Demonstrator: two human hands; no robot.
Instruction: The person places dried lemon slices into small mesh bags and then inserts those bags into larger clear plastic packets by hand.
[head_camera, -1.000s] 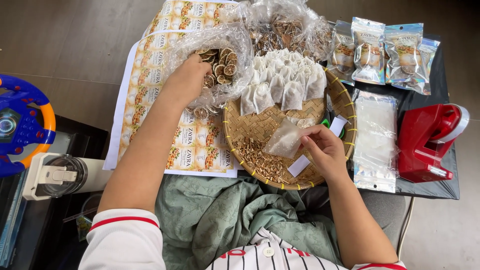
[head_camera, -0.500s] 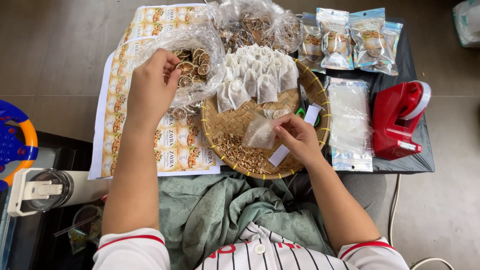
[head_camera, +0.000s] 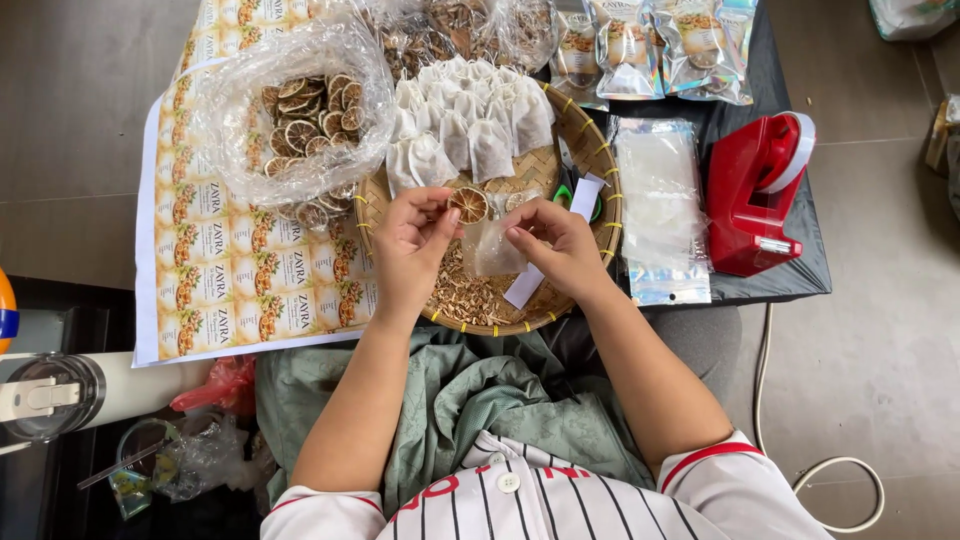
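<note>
Both hands work over a woven tray (head_camera: 590, 150). Right hand (head_camera: 560, 245) pinches the top edge of a small clear pouch (head_camera: 492, 248), which hangs just below its fingertips toward the left hand (head_camera: 410, 245). That pouch looks thin, limp and slippery, best held at its rim. Left hand's fingertips close on a dried citrus slice (head_camera: 469, 205), sitting just above the pouch; it seems light and brittle, best gripped by its edge.

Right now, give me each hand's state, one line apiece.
Left hand: closed, pinching a dried citrus slice.
Right hand: closed, holding a small clear pouch over the woven tray.
</note>
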